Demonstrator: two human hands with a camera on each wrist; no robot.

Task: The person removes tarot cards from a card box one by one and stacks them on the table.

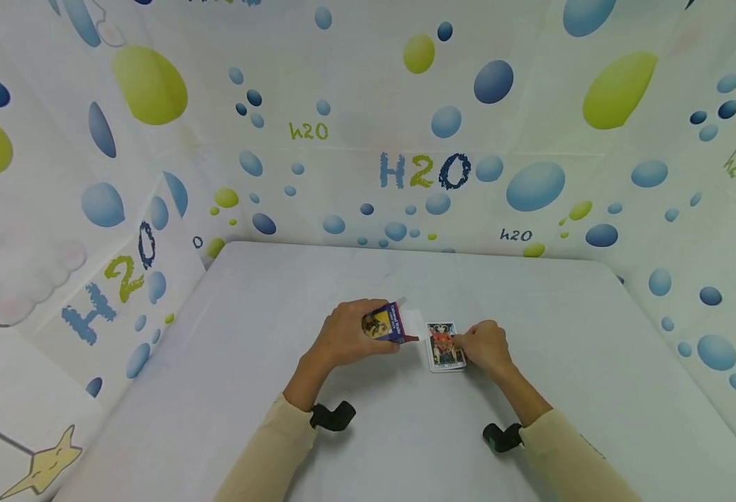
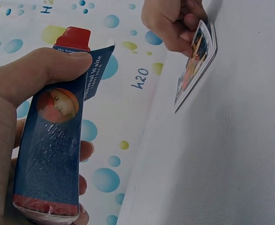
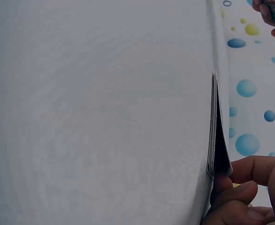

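My left hand (image 1: 347,333) grips a blue tarot card box (image 1: 385,324) above the table, thumb on one narrow side and fingers around the other. In the left wrist view the box (image 2: 53,140) has its red-tipped end flap raised and a side flap sticking out. To its right, a small pile of cards (image 1: 444,355) lies face up on the table. My right hand (image 1: 488,346) pinches the right edge of the top card (image 1: 441,340). The right wrist view shows that card's edge bent up, with a dark gap over the pile (image 3: 212,126).
A white cloth covers the table (image 1: 280,293). Behind it hangs a white backdrop (image 1: 355,84) with blue and green spots and H2O lettering. Each wrist wears a black camera mount (image 1: 333,416).
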